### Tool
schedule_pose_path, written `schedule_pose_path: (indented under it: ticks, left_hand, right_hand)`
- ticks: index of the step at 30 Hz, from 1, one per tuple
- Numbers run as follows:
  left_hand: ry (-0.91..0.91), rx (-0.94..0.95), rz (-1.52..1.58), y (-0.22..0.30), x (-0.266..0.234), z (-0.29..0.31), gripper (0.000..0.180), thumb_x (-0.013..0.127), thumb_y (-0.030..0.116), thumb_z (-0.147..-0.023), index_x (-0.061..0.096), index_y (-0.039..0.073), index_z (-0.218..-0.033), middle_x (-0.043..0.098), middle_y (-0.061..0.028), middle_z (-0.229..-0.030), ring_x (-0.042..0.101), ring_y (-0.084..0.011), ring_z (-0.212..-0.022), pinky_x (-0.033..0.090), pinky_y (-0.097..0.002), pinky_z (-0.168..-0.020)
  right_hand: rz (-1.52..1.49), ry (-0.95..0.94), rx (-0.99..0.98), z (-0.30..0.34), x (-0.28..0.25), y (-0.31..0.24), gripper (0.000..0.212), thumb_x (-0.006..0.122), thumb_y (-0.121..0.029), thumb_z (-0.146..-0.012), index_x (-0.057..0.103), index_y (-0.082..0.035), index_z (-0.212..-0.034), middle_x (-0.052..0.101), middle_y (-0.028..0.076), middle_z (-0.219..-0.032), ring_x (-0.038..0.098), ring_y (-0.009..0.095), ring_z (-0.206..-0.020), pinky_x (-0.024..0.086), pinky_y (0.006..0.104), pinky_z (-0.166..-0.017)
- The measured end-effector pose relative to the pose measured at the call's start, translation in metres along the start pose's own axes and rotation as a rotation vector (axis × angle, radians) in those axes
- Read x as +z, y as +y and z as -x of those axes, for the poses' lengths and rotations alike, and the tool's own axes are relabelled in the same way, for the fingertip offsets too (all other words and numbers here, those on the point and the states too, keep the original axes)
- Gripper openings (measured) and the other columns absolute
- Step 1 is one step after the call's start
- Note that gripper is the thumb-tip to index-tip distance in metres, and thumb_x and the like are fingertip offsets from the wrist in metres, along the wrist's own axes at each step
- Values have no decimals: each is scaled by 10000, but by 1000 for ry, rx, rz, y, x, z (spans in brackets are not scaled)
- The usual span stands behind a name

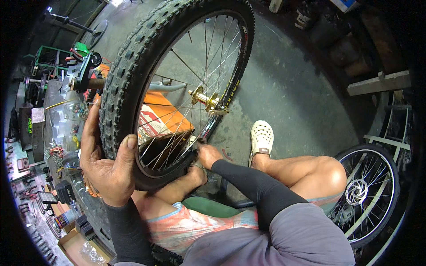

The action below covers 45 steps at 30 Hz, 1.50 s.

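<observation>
A bicycle wheel with a knobby black tire point(116, 88) stands upright and tilted in front of me. Its thin spokes run to a gold hub point(205, 100). My left hand point(106, 164) is wrapped round the tire's near left side, thumb on the sidewall and fingers along the outer tread. At the wheel's lower right edge, my right hand point(208, 155) is closed on the tire beside the rim. Its fingertips are partly hidden, and I cannot make out any tool in them. Behind the spokes sits an orange and white cardboard box point(166, 115).
A cluttered workbench point(51, 99) with jars and tools runs along the left. Another wheel with a disc brake rotor point(356, 192) leans at the lower right. My foot in a cream clog point(262, 137) rests on the concrete floor point(288, 84). A wooden beam point(379, 83) juts in at right.
</observation>
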<state>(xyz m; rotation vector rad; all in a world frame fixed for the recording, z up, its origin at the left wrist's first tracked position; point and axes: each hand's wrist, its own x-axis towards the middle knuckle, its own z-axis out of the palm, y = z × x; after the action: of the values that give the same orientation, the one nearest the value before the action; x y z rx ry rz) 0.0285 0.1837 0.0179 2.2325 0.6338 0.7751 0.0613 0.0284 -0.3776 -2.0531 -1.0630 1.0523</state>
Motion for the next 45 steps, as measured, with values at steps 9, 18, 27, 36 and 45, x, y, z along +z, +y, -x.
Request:
schedule_pose_path:
  ticks: [9,18,27,36,45]
  left_hand:
    - [3,5,37,7,6,11,778,840,91,-940,460,-105,-1589,531,-256,-1613,545,-319,-1464,407,-429,-1239]
    - [15,12,14,2,-2,18,794,854,105,-926,468,-104,-1587,553,-250,-1588,558,-308,-1448,419,-419,-1227]
    - [62,14,-36,-15,-14,33,817,863,118,-910,468,-97,-1591,553,-240,-1588,581,-288,-1421,420,-416,-1228]
    - [164,-79,-88,-51,-49,67,877,862,255,-925,440,-83,-1616,537,-231,-1589,545,-315,-1445,385,-437,-1246]
    - [168,-83,-125,-57,-51,65,900,855,284,-928,419,-80,-1626,532,-233,-1584,548,-327,-1437,386,-449,-1242]
  right_hand:
    - [-107,137,96,-1,29,1,433,597,-159,-961,656,-28,-1369,747,323,-1060,730,499,-1004,576,588,-898]
    - [10,-2,27,9,12,-5,614,625,-181,-925,586,-107,-1533,758,295,-1037,740,475,-980,593,562,-874]
    - [133,-211,8,53,2,60,347,627,-270,-916,787,0,-1063,769,280,-1088,738,432,-1105,566,553,-1003]
    - [53,-130,137,33,-6,22,715,587,-224,-970,379,-139,-1648,780,248,-1024,748,467,-950,576,580,-900]
    - [153,-135,55,17,4,12,817,558,-120,-962,305,-199,-1735,767,230,-1086,760,418,-963,603,531,-840]
